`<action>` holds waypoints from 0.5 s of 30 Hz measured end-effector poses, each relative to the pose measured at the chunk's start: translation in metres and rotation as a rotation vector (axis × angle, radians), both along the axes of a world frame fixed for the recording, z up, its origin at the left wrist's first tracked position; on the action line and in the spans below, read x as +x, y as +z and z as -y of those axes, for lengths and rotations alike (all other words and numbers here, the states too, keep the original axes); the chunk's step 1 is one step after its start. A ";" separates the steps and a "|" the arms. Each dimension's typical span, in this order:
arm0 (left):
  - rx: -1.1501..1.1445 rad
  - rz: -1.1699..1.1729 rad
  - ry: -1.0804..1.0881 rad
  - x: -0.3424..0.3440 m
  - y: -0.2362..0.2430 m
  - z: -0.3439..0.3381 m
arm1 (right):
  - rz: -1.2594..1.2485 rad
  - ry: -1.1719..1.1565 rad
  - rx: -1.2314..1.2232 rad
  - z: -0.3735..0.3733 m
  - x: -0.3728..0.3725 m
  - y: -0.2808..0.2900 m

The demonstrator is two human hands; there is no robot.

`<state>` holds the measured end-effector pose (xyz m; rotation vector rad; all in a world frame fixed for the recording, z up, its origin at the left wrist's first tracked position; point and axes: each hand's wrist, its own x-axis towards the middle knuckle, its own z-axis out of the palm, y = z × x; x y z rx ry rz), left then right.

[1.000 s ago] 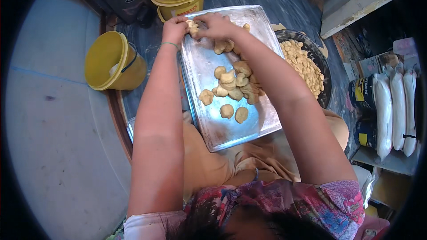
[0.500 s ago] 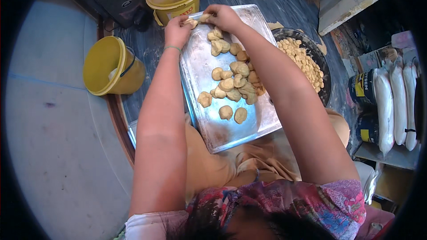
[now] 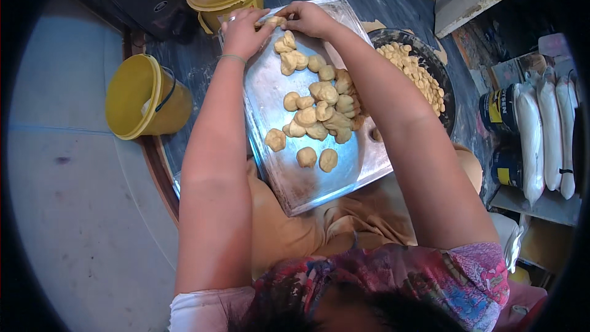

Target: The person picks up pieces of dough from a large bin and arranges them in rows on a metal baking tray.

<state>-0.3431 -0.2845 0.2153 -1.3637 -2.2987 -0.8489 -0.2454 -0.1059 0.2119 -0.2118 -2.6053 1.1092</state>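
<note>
Both hands meet over the far left corner of a metal baking tray (image 3: 258, 166) that rests tilted across my lap. A small pale piece of dough (image 3: 271, 21) is pinched between them. My left hand (image 3: 244, 33) has its fingers and thumb around the dough's left side. From the right, my right hand (image 3: 307, 19) grips the same piece with bent fingers. More dough lumps (image 3: 322, 94) lie heaped on the tray's middle, several touching one another. Two flattened lumps (image 3: 306, 157) sit apart nearer to me. My right forearm covers part of the tray's right side.
Beside the tray on the right, a dark round basin (image 3: 453, 110) holds many small dough pieces (image 3: 418, 74). One yellow bucket (image 3: 178, 107) stands at the left, another yellow bucket (image 3: 255, 0) beyond the tray. Shelves with white plastic packs (image 3: 530, 147) and dark cans (image 3: 499, 110) are at the right.
My hands have come closer together, and the dough pieces they held apart now meet as one small lump. The view has shifted slightly; the heaped dough looks the same.
</note>
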 end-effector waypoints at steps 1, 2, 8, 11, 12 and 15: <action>-0.068 -0.007 -0.054 0.002 0.004 -0.001 | 0.064 0.071 0.018 0.002 0.001 0.004; -0.073 -0.007 -0.050 0.001 0.005 0.000 | 0.126 0.145 0.036 0.004 0.001 0.012; -0.144 -0.031 0.107 0.001 0.000 -0.005 | 0.278 0.142 0.290 -0.012 0.029 0.020; -0.054 -0.046 0.016 -0.001 -0.004 -0.003 | 0.142 -0.110 -0.079 -0.004 0.020 0.013; -0.133 -0.050 -0.021 -0.003 -0.004 0.000 | 0.140 -0.104 -0.084 0.004 0.010 0.011; -0.191 -0.023 -0.088 0.011 0.004 -0.027 | -0.061 -0.132 -0.110 -0.023 0.004 -0.002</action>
